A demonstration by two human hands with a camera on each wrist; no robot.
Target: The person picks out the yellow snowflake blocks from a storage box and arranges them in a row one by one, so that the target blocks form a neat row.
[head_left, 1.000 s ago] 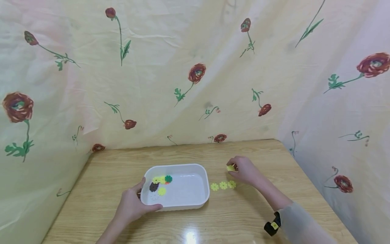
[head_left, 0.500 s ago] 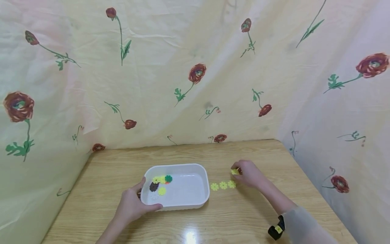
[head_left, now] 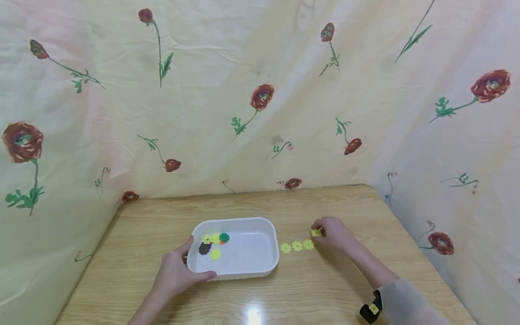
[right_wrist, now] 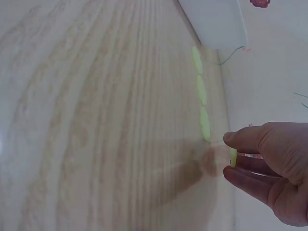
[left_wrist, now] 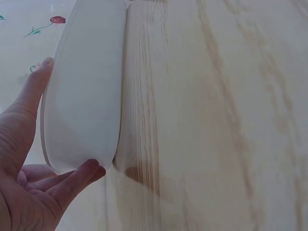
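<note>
My left hand (head_left: pixel 175 271) grips the near left corner of a white plastic tub (head_left: pixel 260 250), thumb over the front wall. In the left wrist view the fingers curl around the end of the tub (left_wrist: pixel 89 91). Inside its left part lie flower-shaped plastic discs: yellow, a green one (head_left: pixel 224 237), a dark brown one (head_left: pixel 205 248), a whitish one, and a bit of orange-red. Right of the tub, three yellow flower discs (head_left: pixel 297 246) form a row on the table. My right hand (head_left: pixel 334 234) pinches another yellow flower disc (right_wrist: pixel 233 157) just beyond the row's right end, above the table.
The wooden table (head_left: pixel 243 300) runs back to a flower-printed cloth (head_left: pixel 211 113), which hangs behind it and along both sides. A black strap device (head_left: pixel 371 309) sits at my right wrist by the grey sleeve.
My right hand has moved right and toward me, carrying the pinched yellow disc closer to the right end of the row. The left hand and tub have stayed put.
</note>
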